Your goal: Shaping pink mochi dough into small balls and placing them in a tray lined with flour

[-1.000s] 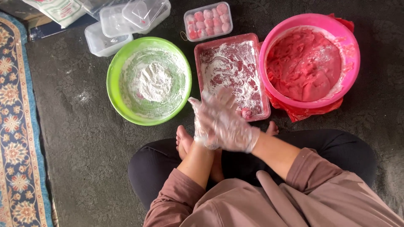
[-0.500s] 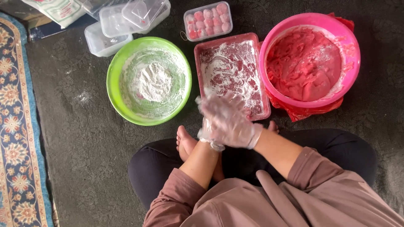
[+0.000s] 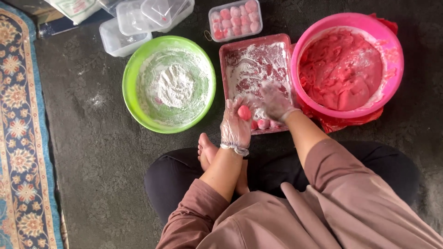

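Observation:
My left hand (image 3: 235,127), in a clear plastic glove, holds a small pink dough ball (image 3: 244,112) in its upturned palm just in front of the pink rectangular tray (image 3: 225,64). My right hand (image 3: 276,102), also gloved, hovers over the tray's floured near end, fingers spread and blurred. A few pink balls (image 3: 263,123) lie along the tray's near edge. Right of the tray stands a pink round bowl (image 3: 300,50) full of pink dough (image 3: 341,69). Left of it, a green bowl (image 3: 131,87) holds white flour (image 3: 171,85).
A clear box of pink balls (image 3: 235,19) sits behind the tray. Empty clear plastic containers (image 3: 138,20) are stacked at the back left. A patterned blue rug (image 3: 20,138) runs along the left edge. My crossed legs and bare foot (image 3: 207,150) are on the dark carpet.
My two hands, pressed together before, have come apart. The left now holds the pink ball in its palm and the right has moved out over the tray.

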